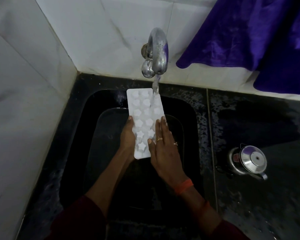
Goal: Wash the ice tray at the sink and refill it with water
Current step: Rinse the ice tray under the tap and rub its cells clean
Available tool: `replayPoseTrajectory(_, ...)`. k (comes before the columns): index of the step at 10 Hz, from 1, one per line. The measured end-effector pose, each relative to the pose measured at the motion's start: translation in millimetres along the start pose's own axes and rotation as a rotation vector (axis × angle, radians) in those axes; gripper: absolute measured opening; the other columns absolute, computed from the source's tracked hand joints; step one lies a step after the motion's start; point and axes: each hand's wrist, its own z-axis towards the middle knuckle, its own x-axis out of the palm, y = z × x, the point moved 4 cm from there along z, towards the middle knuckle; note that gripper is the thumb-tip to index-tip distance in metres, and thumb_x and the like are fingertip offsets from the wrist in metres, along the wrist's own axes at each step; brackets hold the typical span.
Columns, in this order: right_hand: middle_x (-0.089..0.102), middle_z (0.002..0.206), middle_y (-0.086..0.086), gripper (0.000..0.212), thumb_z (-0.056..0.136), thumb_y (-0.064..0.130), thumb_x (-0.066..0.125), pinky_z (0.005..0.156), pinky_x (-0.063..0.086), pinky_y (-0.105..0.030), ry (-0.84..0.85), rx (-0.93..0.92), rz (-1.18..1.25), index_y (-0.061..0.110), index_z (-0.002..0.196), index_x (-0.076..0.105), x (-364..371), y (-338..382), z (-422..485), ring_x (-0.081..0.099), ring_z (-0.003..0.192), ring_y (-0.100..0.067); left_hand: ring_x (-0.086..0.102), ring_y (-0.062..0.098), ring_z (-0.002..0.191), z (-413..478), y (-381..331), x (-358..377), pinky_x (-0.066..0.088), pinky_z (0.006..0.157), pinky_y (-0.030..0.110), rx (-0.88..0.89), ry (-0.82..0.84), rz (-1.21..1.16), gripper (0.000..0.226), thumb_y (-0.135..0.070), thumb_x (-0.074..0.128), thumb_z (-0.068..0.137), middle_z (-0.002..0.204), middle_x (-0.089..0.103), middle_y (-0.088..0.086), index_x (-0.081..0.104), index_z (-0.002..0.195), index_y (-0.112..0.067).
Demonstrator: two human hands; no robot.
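Note:
A white ice tray (142, 111) with star and flower moulds hangs lengthwise over the black sink (73, 135). Water runs from the steel tap (158, 51) onto the tray's far right part. My left hand (127, 135) grips the tray from below along its left edge. My right hand (163, 146) lies flat on the tray's right side, fingers stretched over the moulds and thumb on top. The near right part of the tray is hidden under that hand.
A clear rectangular container (109, 129) sits in the sink under the tray. A steel pressure-cooker lid (248, 161) lies on the wet black counter (249, 118) to the right. Purple cloth (260, 32) hangs at the upper right. White tiled walls stand left and behind.

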Motion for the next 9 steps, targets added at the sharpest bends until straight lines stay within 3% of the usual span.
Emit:
replayPoseTrajectory(1,-0.001,0.171,-0.001,0.061,0.107,0.039,0.027,0.128,0.008,-0.047,0.002,0.01,-0.156,0.018,0.162,0.01,0.2,-4.1,-6.7,-0.004,0.157,-0.017,0.066,0.035,0.122,5.8,-5.1,12.5,0.058,0.085,0.04,0.004,0.032,-0.025,0.067,-0.065,0.048,0.097,0.131,0.07,0.014,0.063,0.137,-0.013)
replayPoseTrajectory(2,0.006,0.171,-0.003,0.058,0.108,0.039,0.028,0.127,0.005,-0.051,-0.078,0.007,-0.253,0.02,0.162,0.017,-1.3,-4.8,-2.2,-0.001,0.158,-0.023,0.07,0.035,0.115,10.2,-8.8,20.4,0.059,0.086,0.043,0.058,0.009,-0.045,0.064,-0.064,0.047,0.098,0.127,0.072,0.014,0.064,0.134,-0.014)
replayPoseTrajectory(3,0.011,0.17,-0.004,0.056,0.108,0.036,0.032,0.126,0.006,-0.054,-0.123,-0.004,-0.261,0.022,0.161,0.023,-2.3,-1.7,8.1,0.002,0.158,-0.024,0.07,0.035,0.114,11.1,-10.2,25.2,0.058,0.094,0.046,0.074,0.01,-0.105,0.064,-0.065,0.046,0.098,0.124,0.073,0.014,0.065,0.132,-0.014)
replayPoseTrajectory(4,0.005,0.171,-0.004,0.058,0.106,0.03,0.041,0.126,0.012,-0.053,-0.044,-0.074,-0.144,0.026,0.161,0.02,-1.9,-2.0,19.0,-0.003,0.158,-0.021,0.07,0.032,0.113,11.6,-11.5,19.7,0.054,0.098,0.048,0.019,0.031,-0.171,0.066,-0.068,0.048,0.096,0.129,0.07,0.015,0.064,0.131,-0.015)
replayPoseTrajectory(5,0.001,0.171,-0.007,0.066,0.102,0.022,0.05,0.125,0.02,-0.044,-0.036,-0.159,-0.009,0.022,0.161,0.021,-6.2,-3.4,26.1,0.002,0.157,-0.018,0.056,0.031,0.134,12.7,-16.4,8.1,0.044,0.112,0.051,0.029,-0.045,-0.07,0.079,-0.074,0.043,0.093,0.151,0.055,0.01,0.052,0.147,-0.017)
replayPoseTrajectory(6,-0.002,0.17,-0.007,0.073,0.095,0.008,0.056,0.12,0.016,-0.014,-0.079,-0.075,0.242,0.015,0.16,0.022,-10.0,-4.7,27.6,0.007,0.155,-0.007,0.064,0.029,0.124,12.6,-23.0,4.7,0.051,0.104,0.048,0.104,-0.104,-0.081,0.067,-0.067,0.04,0.099,0.14,0.065,0.009,0.059,0.141,-0.018)
replayPoseTrajectory(7,0.024,0.164,-0.009,0.075,0.086,0.006,0.057,0.116,0.029,-0.015,-0.196,0.153,0.413,0.016,0.156,0.031,-16.6,-11.8,30.5,0.027,0.148,-0.007,0.061,0.03,0.127,11.5,-23.2,4.0,0.051,0.101,0.044,0.129,-0.129,-0.024,0.06,-0.057,0.038,0.105,0.148,0.057,0.011,0.054,0.146,-0.015)
replayPoseTrajectory(8,0.062,0.13,0.004,0.063,0.085,0.0,0.059,0.096,0.055,-0.027,-0.174,0.433,0.745,0.021,0.143,0.048,-9.0,-28.4,36.9,0.062,0.121,-0.015,0.044,0.031,0.145,14.9,-18.7,-5.1,0.037,0.117,0.046,0.129,-0.221,0.129,0.065,-0.057,0.036,0.104,0.158,0.045,0.01,0.043,0.153,-0.015)
replayPoseTrajectory(9,0.069,0.118,0.011,0.05,0.084,-0.005,0.059,0.092,0.057,-0.03,-0.153,0.397,0.788,0.02,0.127,0.063,-11.5,-33.3,43.7,0.067,0.111,-0.008,0.068,0.027,0.113,19.8,-13.2,-5.9,0.053,0.094,0.042,0.053,-0.114,-0.003,0.057,-0.051,0.043,0.105,0.139,0.062,0.007,0.052,0.144,-0.01)
